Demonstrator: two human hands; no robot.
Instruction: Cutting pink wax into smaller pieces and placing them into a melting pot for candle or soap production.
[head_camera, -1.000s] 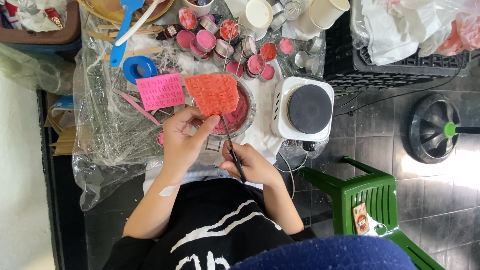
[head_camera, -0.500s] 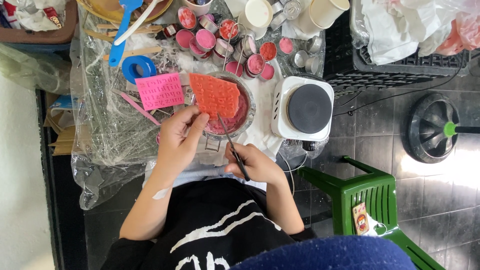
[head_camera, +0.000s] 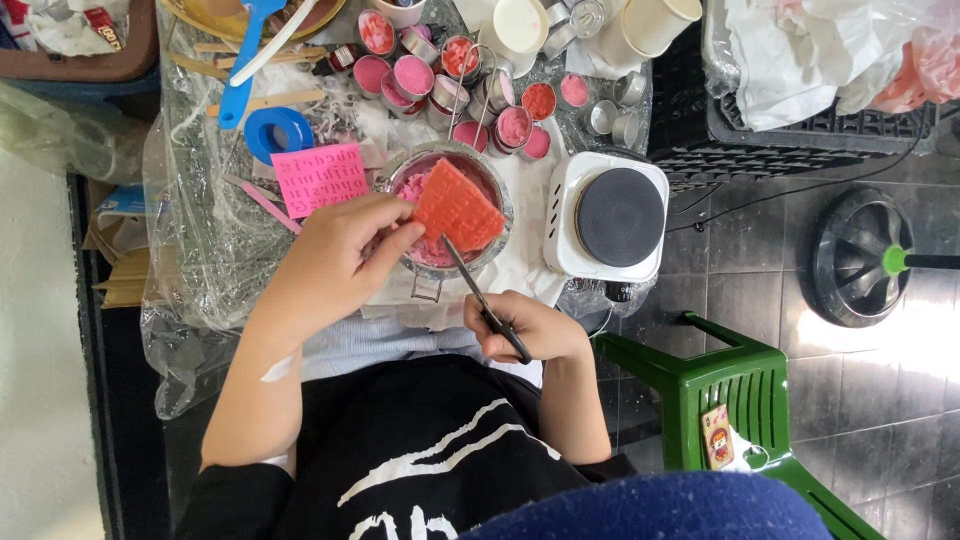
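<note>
While held — red mould (head_camera: 457, 208), left hand (head_camera: 330, 265), thin tool (head_camera: 485, 302).

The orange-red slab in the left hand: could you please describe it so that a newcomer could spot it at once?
Start at the white hotplate; just beside it stands a metal bowl of pink crumbs. Over it the left hand holds the slab, the only flat, orange-red, grid-embossed piece; the flat mould nearby is pink.
</note>
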